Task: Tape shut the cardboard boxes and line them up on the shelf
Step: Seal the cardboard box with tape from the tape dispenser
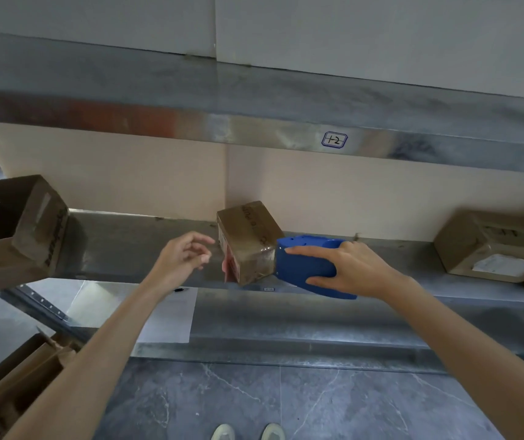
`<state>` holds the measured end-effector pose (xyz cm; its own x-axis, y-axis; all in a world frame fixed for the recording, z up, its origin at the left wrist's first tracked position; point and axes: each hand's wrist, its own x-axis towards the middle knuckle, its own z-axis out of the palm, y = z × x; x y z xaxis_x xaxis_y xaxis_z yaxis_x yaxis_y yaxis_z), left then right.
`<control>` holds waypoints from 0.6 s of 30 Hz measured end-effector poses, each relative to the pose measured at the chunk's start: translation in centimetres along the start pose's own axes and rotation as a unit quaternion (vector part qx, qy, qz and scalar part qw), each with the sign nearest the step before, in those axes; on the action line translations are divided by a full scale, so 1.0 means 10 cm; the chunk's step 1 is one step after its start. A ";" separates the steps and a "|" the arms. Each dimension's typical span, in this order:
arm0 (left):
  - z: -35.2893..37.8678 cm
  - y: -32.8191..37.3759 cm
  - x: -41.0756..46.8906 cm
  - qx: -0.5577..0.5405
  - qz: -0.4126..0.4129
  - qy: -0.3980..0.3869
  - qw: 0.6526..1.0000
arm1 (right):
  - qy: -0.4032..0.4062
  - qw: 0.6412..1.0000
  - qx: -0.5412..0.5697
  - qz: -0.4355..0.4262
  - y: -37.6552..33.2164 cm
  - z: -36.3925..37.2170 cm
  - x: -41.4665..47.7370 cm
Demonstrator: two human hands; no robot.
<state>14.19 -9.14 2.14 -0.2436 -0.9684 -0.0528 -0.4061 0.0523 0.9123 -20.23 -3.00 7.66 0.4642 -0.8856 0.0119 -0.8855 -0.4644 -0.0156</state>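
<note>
The left forearm is being held out toward the shelf. The blue dispenser is being gripped by the right hand's fingers and set against the right end of the box. The left hand is being held loosely curled and empty, just beside the box and apparently not touching it. With no bracing, the box is being put at risk: a push could skew it further or tip it off the front edge, wrinkling the tape. The box is lying askew near that edge, brown, its near end glossy with tape.

Grey marbled floor, beige wall
</note>
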 end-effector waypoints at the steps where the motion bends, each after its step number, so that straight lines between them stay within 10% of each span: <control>1: 0.08 0.00 -0.03 -0.009 0.003 0.001 1.000 | -0.007 1.000 0.003 0.008 0.01 0.02 -0.01; 18: 0.61 -0.07 0.04 0.003 0.057 0.087 0.995 | -0.054 0.996 0.001 0.072 0.22 0.16 -0.13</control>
<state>8.98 -8.04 -0.99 -0.1333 -0.9835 0.1221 -0.3904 0.1654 0.9057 -22.73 -2.90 6.04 0.3320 -0.9382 -0.0981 -0.9430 -0.3325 -0.0117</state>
